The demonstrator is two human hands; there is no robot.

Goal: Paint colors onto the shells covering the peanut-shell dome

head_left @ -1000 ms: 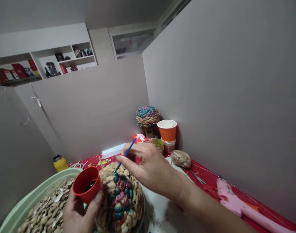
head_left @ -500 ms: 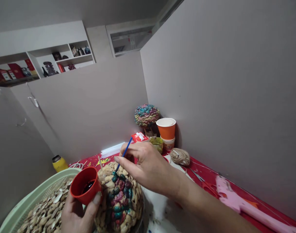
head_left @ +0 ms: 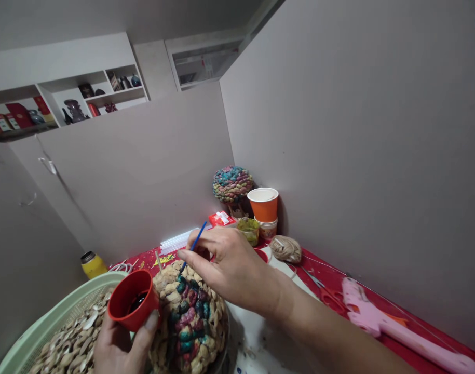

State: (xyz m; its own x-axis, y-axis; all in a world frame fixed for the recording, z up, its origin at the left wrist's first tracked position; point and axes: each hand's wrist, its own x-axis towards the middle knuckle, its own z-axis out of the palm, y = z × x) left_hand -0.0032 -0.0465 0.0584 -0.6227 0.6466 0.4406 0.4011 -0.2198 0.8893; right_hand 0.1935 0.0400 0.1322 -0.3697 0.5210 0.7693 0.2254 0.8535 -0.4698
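Surface (head_left: 330,278): red, pink glue gun (head_left: 365,319) at right
Basket (head_left: 66,298): green, holds loose shells (head_left: 71,340), left of dome
Shell dome (head_left: 188,322): front center, tan with teal and magenta patches
Right hand (head_left: 219,262): above dome, thumb and fingers pinched on brush (head_left: 198,236)
Left hand (head_left: 122,356): curled partway open around red cup (head_left: 146,310)
Cup: tilted, dark liquid (head_left: 138,300) inside, left of dome
Brush: blue handle, tip down at topmost teal patch (contact: can't tell)

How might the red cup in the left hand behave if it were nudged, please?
The red cup might slosh or spill, since dark liquid sits inside. It is probably fairly stiff, as it looks round within the left hand.
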